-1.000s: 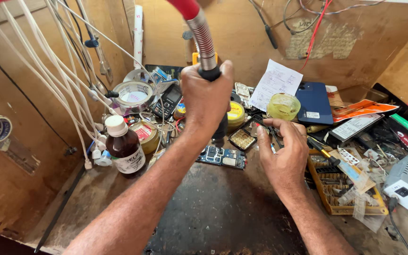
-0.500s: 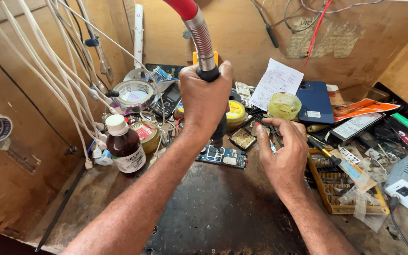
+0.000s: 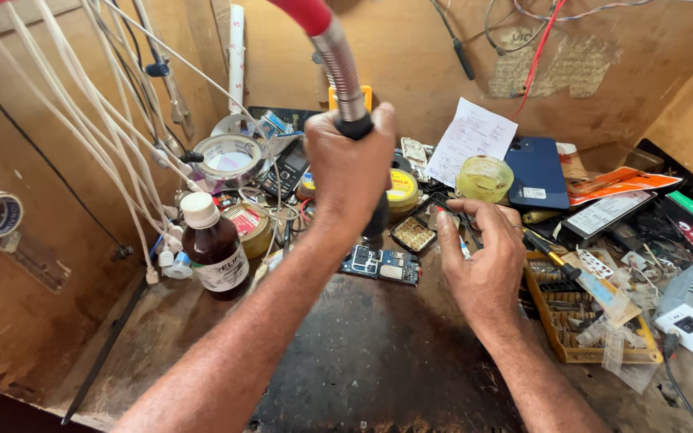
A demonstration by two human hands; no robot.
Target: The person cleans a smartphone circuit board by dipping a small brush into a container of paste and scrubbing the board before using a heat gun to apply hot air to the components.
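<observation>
Blue board (image 3: 380, 263): centre of frame, bare on your bench, nozzle above it.
Left hand (image 3: 350, 172): you grip the hot-air handle (image 3: 354, 124).
Right hand (image 3: 484, 256): you pinch tweezers (image 3: 457, 236) beside it.
Progress: heating under way, nothing lifted yet.

hose (image 3: 341, 68): ribbed shiny metal | bottle (image 3: 215, 248): glossy brown glass | bench (image 3: 378, 361): rough worn wood

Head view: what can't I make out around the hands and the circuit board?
- Tool tip: left hand wraps the handle, hiding the nozzle end.
- Circuit board: its far edge lies behind that hand; components too small.
- Right hand: the thin tool in its fingers is mostly covered.
</observation>
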